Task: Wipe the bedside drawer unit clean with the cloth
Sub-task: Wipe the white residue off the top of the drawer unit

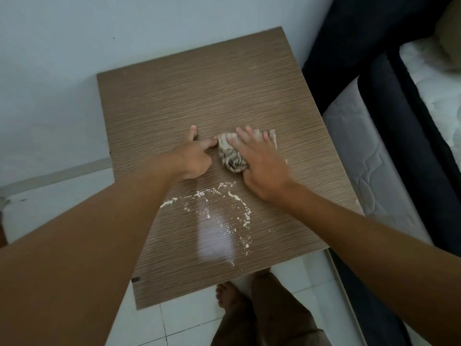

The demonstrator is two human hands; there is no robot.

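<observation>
The bedside drawer unit (174, 101) shows its brown wood-grain top from above. A bunched beige cloth with dark stripes (230, 156) lies near the middle of the top. My right hand (259, 166) presses flat on the cloth with straight, spread fingers. My left hand (197, 156) rests on the top just left of the cloth, its thumb and a fingertip stretched out, the fingertip touching the cloth's edge, the other fingers curled under. White powdery crumbs (224, 208) are scattered on the top nearer to me than the hands.
A pale wall (99, 33) runs behind and left of the unit. A bed with a dark frame (389, 101) and white mattress (434, 78) stands close on the right. White floor tiles (174, 320) and my bare foot (229, 293) lie below the front edge.
</observation>
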